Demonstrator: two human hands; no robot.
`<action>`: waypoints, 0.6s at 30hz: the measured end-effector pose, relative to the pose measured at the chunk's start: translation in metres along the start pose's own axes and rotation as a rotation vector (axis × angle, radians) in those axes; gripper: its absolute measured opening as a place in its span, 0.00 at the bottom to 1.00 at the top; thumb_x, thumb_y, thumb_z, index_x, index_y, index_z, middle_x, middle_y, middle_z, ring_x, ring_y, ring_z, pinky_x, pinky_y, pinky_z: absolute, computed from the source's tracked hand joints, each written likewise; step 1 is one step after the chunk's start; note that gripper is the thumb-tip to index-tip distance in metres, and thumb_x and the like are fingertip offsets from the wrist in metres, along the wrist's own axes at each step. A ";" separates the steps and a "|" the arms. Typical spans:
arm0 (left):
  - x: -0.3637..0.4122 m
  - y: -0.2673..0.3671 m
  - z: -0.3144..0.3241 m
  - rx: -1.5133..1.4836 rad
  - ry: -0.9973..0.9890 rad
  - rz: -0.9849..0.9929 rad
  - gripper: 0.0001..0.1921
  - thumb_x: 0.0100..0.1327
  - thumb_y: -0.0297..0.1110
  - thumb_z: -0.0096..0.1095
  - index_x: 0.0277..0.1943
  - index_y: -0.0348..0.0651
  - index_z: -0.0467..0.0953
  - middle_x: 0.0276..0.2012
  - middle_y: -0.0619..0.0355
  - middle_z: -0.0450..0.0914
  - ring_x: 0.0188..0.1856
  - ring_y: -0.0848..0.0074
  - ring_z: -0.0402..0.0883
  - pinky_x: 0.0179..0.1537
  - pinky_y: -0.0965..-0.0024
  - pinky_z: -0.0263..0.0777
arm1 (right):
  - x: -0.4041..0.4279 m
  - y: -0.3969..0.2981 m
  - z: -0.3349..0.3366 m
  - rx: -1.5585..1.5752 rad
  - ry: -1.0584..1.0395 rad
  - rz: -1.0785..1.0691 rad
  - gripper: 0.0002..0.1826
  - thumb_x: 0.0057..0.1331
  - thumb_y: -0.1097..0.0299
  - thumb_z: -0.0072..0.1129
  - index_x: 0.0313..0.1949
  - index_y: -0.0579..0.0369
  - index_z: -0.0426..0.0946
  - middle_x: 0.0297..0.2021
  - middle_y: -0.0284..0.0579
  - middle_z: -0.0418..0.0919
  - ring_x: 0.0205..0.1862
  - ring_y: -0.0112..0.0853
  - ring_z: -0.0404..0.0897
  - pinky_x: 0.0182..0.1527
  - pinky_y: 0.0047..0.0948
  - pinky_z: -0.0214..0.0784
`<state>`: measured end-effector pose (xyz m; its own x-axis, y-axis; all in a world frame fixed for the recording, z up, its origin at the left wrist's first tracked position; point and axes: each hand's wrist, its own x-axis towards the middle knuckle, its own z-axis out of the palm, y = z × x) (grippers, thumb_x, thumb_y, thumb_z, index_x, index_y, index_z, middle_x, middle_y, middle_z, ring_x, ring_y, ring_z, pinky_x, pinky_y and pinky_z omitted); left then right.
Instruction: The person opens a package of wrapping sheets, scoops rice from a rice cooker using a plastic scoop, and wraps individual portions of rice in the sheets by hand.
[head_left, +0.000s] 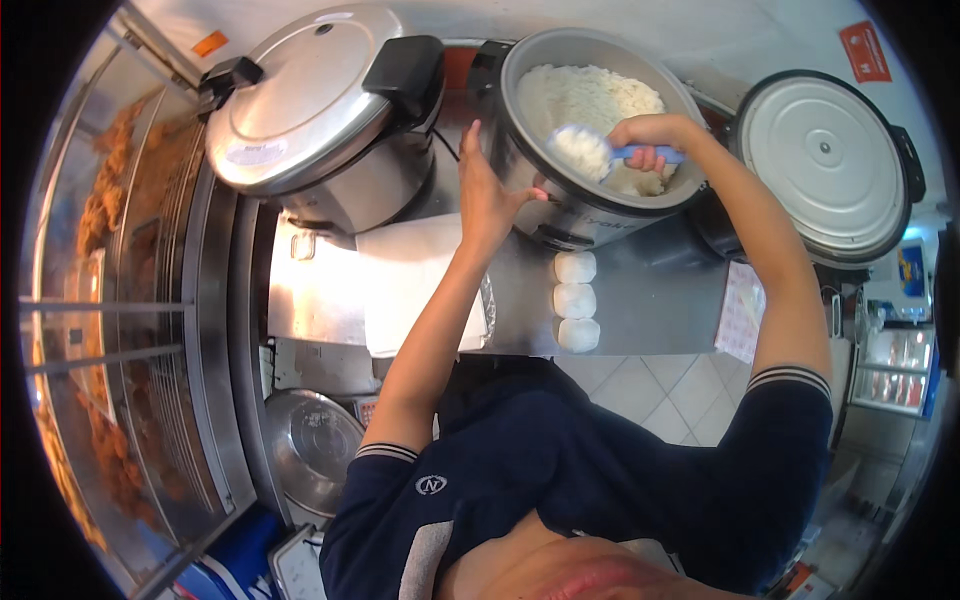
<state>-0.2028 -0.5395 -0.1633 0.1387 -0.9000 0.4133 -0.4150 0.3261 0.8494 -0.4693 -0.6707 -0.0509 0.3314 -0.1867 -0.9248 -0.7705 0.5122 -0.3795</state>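
Note:
My right hand (649, 142) grips the blue handle of a rice scoop (626, 153), whose bowl is filled with white rice, above the inside of an uncovered rice cooker (517, 112). More cooked rice (577, 94) lies in the cooker's pot. My left hand (487, 187) rests with fingers spread against the cooker's outer side, its thumb near the rim. Below the cooker, three white wrapped portions (576, 300) stand in a row on the steel counter (637, 300). White paper sheets (412, 285) lie under my left forearm.
A second rice cooker (322, 97), lid on, stands at left. A round lid (825, 150) leans upright at right. A glass cabinet (135, 300) with fried food is at far left. A metal bowl (315, 450) sits below the counter. A printed packet (741, 307) lies at the counter's right edge.

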 end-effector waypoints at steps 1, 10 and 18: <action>0.000 0.001 -0.001 0.047 0.025 0.046 0.69 0.30 0.38 0.89 0.74 0.33 0.44 0.70 0.35 0.57 0.71 0.46 0.61 0.69 0.56 0.59 | -0.001 0.002 -0.011 -0.016 -0.020 0.002 0.14 0.73 0.54 0.43 0.33 0.47 0.69 0.20 0.27 0.62 0.14 0.14 0.53 0.13 0.15 0.46; -0.085 -0.038 -0.056 0.191 0.109 0.022 0.26 0.58 0.21 0.64 0.61 0.41 0.71 0.61 0.44 0.74 0.65 0.50 0.71 0.63 0.57 0.67 | -0.036 -0.018 0.088 0.530 0.021 -0.729 0.16 0.78 0.55 0.38 0.36 0.51 0.66 0.21 0.27 0.62 0.14 0.11 0.57 0.13 0.14 0.49; -0.220 -0.123 -0.216 0.449 -0.092 -0.281 0.11 0.55 0.18 0.59 0.41 0.39 0.82 0.46 0.52 0.85 0.53 0.58 0.82 0.54 0.61 0.75 | 0.115 0.007 0.309 0.921 0.103 -0.671 0.14 0.76 0.59 0.49 0.57 0.46 0.71 0.21 0.33 0.64 0.17 0.22 0.64 0.20 0.27 0.63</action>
<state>0.0117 -0.3190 -0.2881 0.2293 -0.9629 0.1425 -0.7199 -0.0693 0.6906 -0.2681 -0.4300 -0.1518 0.4461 -0.7006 -0.5569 0.2510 0.6952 -0.6735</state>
